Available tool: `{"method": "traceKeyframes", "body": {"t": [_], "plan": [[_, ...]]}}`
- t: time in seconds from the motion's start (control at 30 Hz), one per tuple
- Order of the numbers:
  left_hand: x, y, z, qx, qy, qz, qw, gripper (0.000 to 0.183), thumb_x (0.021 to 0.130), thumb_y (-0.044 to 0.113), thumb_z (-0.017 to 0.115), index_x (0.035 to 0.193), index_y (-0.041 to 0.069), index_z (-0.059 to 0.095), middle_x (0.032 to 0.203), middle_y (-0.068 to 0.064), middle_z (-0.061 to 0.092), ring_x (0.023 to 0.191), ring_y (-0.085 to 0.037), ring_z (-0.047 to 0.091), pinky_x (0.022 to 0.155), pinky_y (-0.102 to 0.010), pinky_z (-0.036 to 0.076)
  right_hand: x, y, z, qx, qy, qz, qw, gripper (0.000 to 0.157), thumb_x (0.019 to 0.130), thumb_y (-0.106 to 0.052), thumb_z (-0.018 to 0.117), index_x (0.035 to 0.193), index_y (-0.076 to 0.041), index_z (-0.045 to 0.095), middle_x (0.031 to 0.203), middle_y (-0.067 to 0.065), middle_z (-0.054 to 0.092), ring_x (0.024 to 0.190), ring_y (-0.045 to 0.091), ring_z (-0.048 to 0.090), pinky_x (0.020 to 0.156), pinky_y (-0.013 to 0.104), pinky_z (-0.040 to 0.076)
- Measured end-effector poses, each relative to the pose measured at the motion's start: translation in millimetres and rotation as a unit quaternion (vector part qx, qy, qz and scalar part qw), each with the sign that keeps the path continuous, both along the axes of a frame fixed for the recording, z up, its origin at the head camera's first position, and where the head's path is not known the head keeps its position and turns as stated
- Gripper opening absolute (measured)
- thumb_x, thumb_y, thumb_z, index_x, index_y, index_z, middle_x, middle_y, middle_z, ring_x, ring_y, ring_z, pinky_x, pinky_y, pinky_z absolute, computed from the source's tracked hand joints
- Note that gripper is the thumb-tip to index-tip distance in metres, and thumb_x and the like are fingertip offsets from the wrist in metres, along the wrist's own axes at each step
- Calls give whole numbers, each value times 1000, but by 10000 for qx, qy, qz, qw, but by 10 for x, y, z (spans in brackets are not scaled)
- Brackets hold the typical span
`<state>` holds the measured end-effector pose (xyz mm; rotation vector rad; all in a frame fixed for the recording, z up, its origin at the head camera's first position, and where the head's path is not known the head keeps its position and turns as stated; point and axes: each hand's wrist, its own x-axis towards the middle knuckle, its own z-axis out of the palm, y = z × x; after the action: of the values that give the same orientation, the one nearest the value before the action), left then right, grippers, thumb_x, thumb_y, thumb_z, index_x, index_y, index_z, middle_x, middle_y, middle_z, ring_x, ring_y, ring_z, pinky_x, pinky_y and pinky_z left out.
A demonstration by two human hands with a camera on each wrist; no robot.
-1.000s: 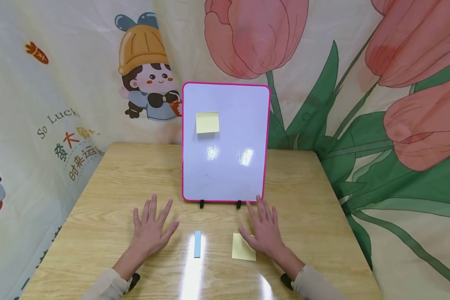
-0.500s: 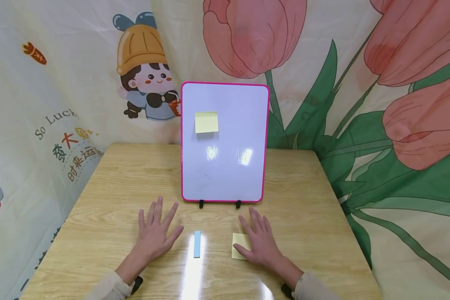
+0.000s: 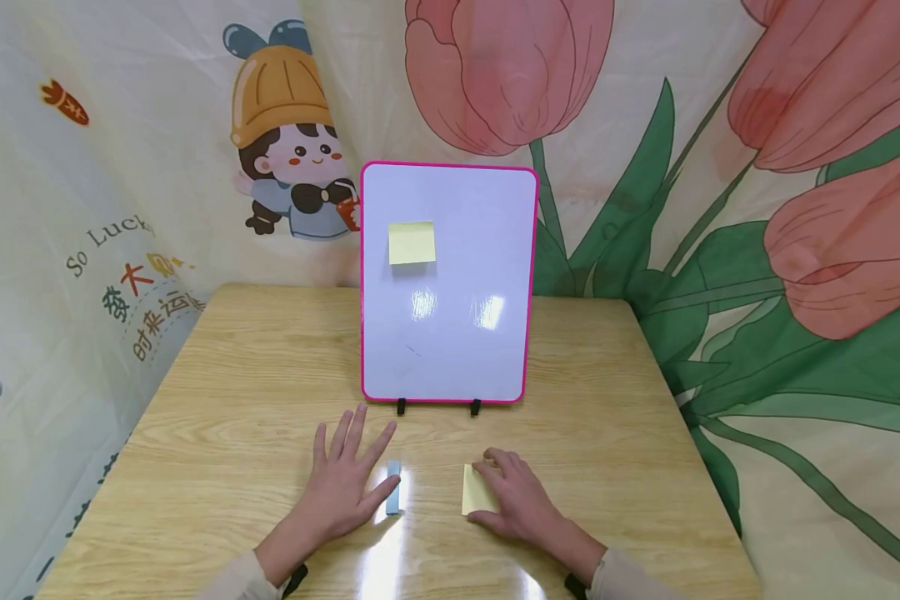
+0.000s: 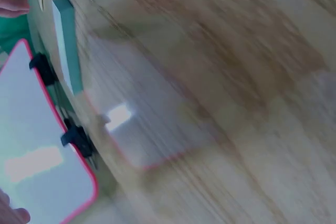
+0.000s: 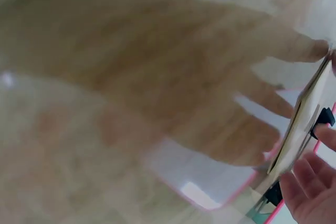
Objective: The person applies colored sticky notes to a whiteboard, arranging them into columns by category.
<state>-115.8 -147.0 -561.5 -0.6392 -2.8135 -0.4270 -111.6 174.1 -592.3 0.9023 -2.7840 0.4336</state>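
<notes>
Left hand: fanned out over the table at lower centre-left of the frame, the person's left hand (image 3: pixel 345 492) has its fingers straight and well apart; its thumb crosses above the blue stick (image 3: pixel 393 502), though whether the two touch I cannot tell from where I stand

Right hand: at lower centre-right, the person's right hand (image 3: pixel 521 502) curls round the yellow pad (image 3: pixel 477 493), fingers bent at its far edge and thumb at its near one (how firm the hold is, I cannot tell)

Yellow pad: flat on the table at lower centre-right in the head view, partly covered by the hand; edge-on at the right side of the right wrist view

Blue stick: lying on the table at lower centre, its long side pointing towards the board; at upper left in the left wrist view

Whiteboard: pink-rimmed, the whiteboard (image 3: pixel 450 283) stands at centre on black feet (image 3: pixel 476 407); a yellow note (image 3: pixel 412 242) clings to its upper left

Setting: a pale wood table (image 3: pixel 255 358) fills the lower frame; behind it hangs a printed cloth (image 3: pixel 180 100), large pink tulips at upper centre and right, a capped cartoon figure at upper left
</notes>
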Motion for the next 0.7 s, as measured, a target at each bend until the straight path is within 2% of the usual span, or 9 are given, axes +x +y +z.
{"method": "traceKeyframes", "body": {"t": [0.1,0.2,0.4,0.7], "plan": [[32,90,22,-80,15,-199,9998,72,95,62,47,157,32,26,167,-17,4,151,-41,12,113,-71,4,-4,9,10,104,-188,177,9996,72,71,-59,80,122,-10,64,124,9,58,110,25,57,93,43,51],[58,183,25,-77,136,-479,9987,71,96,63,45,157,32,27,166,-18,8,151,-41,14,112,-70,5,-1,17,20,239,-339,304,9987,71,72,-61,79,120,-11,64,125,10,58,110,25,59,93,44,52],[138,388,8,-332,290,-1080,9932,68,98,65,37,157,34,25,166,-16,9,151,-39,17,112,-70,10,-10,19,41,349,-248,495,9979,65,72,-57,81,116,-11,66,124,10,60,107,24,60,88,41,54],[224,651,-46,-716,465,-1686,9820,68,98,67,32,157,33,27,166,-15,9,149,-40,24,111,-68,16,-36,20,78,630,-193,586,9961,56,76,-54,78,111,-11,69,124,11,64,109,26,63,92,43,54]]}}
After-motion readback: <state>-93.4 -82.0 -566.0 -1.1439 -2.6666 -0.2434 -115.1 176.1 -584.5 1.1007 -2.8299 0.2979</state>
